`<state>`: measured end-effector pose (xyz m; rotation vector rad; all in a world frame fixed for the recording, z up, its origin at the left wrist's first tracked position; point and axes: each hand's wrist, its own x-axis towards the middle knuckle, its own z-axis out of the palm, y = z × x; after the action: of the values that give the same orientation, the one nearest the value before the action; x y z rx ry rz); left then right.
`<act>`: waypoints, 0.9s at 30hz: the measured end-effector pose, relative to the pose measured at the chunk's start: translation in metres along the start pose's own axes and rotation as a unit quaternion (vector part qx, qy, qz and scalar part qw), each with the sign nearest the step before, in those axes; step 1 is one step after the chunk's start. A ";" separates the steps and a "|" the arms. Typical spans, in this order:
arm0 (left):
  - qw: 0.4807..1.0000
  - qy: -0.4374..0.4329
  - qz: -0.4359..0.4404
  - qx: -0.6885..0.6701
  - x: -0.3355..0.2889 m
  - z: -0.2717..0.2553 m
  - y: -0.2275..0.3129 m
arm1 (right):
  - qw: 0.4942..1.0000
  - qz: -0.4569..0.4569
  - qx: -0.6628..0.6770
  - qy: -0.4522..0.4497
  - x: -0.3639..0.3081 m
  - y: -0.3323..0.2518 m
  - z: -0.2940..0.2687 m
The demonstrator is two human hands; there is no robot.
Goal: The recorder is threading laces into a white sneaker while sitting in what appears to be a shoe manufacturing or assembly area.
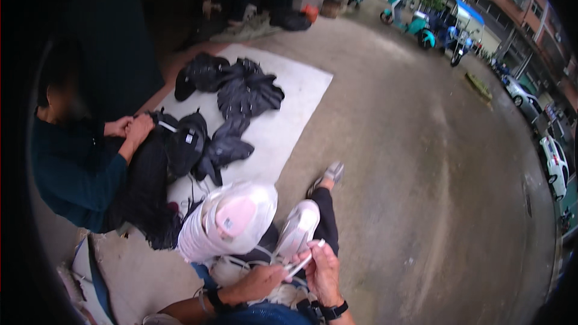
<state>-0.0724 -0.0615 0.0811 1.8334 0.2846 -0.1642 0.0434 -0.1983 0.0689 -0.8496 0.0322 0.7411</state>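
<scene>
Between my two hands a straight, narrow white strip runs at a slant; I cannot tell whether it is a flat lace or a thin stick. My left hand is closed on its lower end. Fingers of my right hand pinch it nearer the upper end. Just beyond them, over my lap, lies a pale pink piece shaped like a shoe upper, touching or very near my right fingers. To its left stands a clear plastic bag with a stack of similar pink pieces. Pale cords hang below it.
A co-worker sits at left, both hands on a black piece with a white strip. Several black pieces lie on a white sheet. My shoe rests on the concrete. Scooters and cars stand farther off.
</scene>
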 end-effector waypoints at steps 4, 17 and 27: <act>0.999 -0.046 0.024 -0.008 -0.002 0.003 0.002 | 0.999 -0.032 0.005 0.013 0.003 -0.007 -0.014; 0.991 -0.101 0.086 0.024 -0.015 -0.004 0.010 | 0.997 -0.066 0.002 0.033 0.005 -0.032 -0.004; 0.990 -0.102 0.087 -0.049 -0.027 -0.009 0.027 | 0.994 -0.102 -0.041 0.014 -0.010 -0.067 0.004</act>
<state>-0.0915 -0.0628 0.1158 1.7194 -0.0117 -0.2115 0.0757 -0.2305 0.1195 -0.9258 -0.0600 0.5415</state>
